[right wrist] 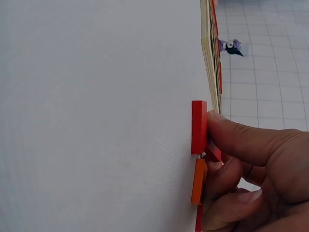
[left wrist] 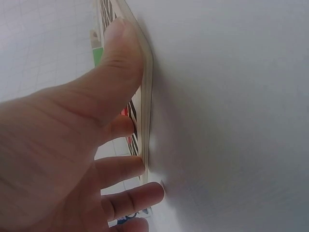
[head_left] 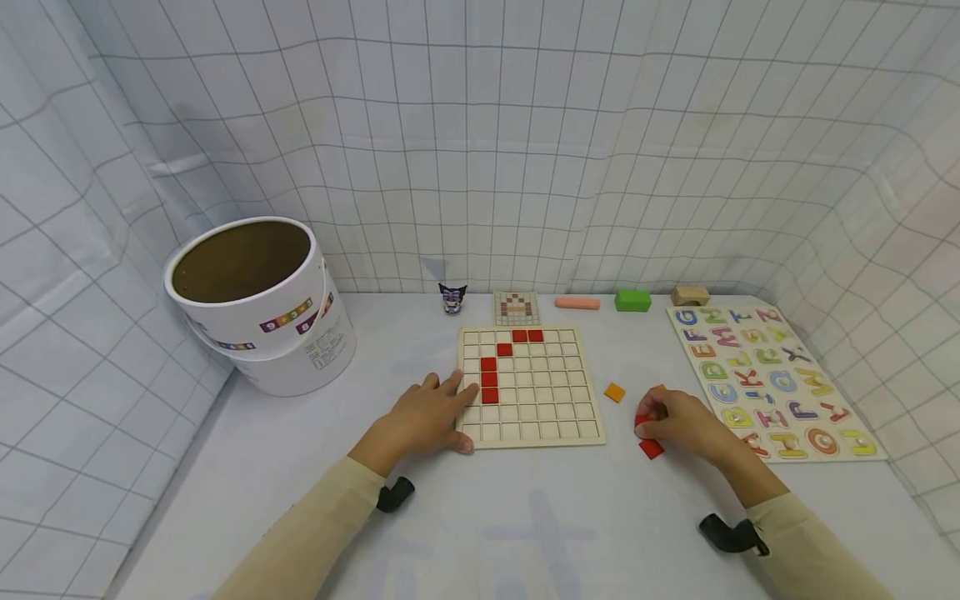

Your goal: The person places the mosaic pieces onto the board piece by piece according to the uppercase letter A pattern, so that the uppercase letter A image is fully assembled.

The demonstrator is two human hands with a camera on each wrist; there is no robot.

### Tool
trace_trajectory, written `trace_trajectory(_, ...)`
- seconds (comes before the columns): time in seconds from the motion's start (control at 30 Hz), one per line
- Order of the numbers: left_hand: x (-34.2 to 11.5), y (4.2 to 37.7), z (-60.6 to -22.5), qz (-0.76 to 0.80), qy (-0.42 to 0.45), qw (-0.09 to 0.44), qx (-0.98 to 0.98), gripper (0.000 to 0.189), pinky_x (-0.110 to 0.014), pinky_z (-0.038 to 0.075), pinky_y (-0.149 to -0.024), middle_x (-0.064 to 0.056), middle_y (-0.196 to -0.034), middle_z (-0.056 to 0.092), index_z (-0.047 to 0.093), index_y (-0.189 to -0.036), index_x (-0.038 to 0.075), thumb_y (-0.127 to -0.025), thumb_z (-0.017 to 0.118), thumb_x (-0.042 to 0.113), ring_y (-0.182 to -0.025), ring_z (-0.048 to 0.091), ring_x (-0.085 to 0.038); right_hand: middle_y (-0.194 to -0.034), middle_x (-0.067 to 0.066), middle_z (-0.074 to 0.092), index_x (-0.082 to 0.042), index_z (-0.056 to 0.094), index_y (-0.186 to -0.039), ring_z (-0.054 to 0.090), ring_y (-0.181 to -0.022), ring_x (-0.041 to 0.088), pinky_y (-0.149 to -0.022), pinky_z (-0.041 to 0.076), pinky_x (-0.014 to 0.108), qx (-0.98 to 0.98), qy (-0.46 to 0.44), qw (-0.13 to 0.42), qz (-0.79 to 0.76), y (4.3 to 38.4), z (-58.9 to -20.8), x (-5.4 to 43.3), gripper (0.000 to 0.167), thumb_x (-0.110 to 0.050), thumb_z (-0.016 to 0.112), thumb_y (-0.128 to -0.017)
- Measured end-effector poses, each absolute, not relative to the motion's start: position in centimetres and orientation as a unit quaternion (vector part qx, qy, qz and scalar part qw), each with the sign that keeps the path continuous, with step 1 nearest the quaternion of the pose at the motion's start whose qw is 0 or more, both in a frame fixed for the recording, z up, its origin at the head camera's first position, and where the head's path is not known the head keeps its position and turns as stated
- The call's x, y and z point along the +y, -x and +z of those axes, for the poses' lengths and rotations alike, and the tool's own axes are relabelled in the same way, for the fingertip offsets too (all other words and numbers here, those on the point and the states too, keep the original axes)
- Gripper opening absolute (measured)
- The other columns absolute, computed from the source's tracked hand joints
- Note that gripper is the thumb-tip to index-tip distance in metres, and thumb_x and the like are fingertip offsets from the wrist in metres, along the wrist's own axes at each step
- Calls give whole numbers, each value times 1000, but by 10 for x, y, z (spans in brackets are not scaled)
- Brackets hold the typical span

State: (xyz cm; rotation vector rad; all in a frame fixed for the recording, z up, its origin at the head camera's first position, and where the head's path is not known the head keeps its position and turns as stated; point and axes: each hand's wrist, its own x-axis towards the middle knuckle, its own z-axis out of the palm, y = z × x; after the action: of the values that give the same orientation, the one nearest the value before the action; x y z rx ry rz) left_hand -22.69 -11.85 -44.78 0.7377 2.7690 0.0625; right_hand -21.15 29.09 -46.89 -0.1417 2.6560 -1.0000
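Observation:
A light wooden grid board [head_left: 555, 408] lies on the table with several red square tiles [head_left: 489, 379] in its cells. My left hand [head_left: 423, 417] rests at the board's left edge, fingers spread, the thumb [left wrist: 123, 48] on the front left corner. Right of the board, my right hand [head_left: 678, 423] pinches a red tile [right wrist: 212, 152] between thumb and fingertips. Just in front of those fingertips lies another red tile [head_left: 651, 450]. An orange tile [head_left: 615, 392] sits between board and hand, and a second orange tile [head_left: 659, 387] shows partly behind the hand.
A white bucket [head_left: 330, 333] stands at the left. Along the back are a small figurine [head_left: 452, 299], a pattern card [head_left: 516, 308], a salmon-coloured stick [head_left: 577, 303], a green block [head_left: 632, 301] and a wooden arch block [head_left: 690, 296]. A letter puzzle board [head_left: 787, 400] lies at the right.

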Motion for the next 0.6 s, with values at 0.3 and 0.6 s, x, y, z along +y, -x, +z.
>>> trace_trajectory(0.3, -118, 226, -446, 19, -253, 137, 958, 94, -52, 43, -102, -16, -165, 30, 39, -159, 19, -81, 76, 59, -133, 43, -38, -85, 3, 57, -11, 63, -98, 53, -84, 21, -67, 44, 28, 923, 60, 147, -350, 211, -469, 292, 16, -14, 77, -90)
trace_trajectory(0.6, -117, 226, -446, 15, -253, 140, 957, 93, -52, 43, -103, -16, -165, 31, 40, -158, 19, -82, 76, 58, -134, 42, -38, -92, 5, 60, -11, 65, -103, 55, -86, 23, -69, 47, 31, 923, 61, 139, -355, 217, -458, 294, 16, -20, 75, -93)
